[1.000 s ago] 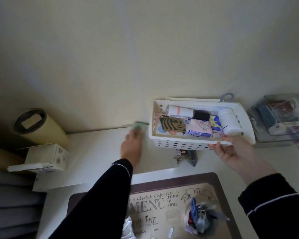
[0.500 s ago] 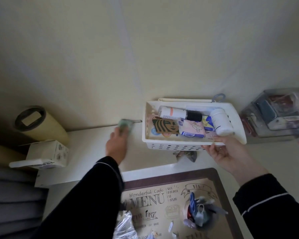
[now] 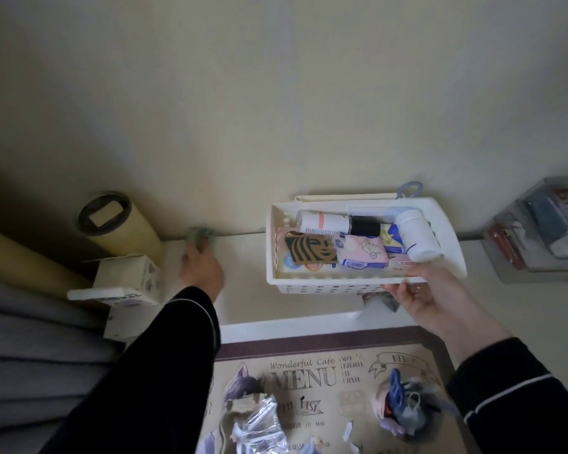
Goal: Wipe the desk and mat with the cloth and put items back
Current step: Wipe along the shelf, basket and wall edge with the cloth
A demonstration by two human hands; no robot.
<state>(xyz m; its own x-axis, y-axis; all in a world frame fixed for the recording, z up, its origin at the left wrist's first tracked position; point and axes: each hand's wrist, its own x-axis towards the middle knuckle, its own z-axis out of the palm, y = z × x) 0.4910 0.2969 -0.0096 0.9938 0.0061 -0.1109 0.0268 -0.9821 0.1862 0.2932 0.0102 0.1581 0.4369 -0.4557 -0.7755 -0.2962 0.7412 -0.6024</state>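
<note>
L hand (image 3: pixel 202 273) on cloth (image 3: pixel 200 235) at desk's back edge; R hand (image 3: pixel 420 298) holds basket (image 3: pixel 325 286) up.
White desk (image 3: pixel 246 270) runs along wall; mat (image 3: pixel 351 350) lies on near side, printed "Wonderful Cafe MENU", rest of print too small to read. White slotted basket is held clear of desk beyond mat's far edge, R hand gripping its near-right corner, fingers curled under. L hand presses green cloth to desk by wall, left of basket; blurred, can't tell if fingers curl or lie flat. In basket: white bottle (image 3: pixel 418 237), tube w/ black cap (image 3: pixel 328 222), brown card w/ green siren logo (image 3: pixel 310 250), no wording legible.
</note>
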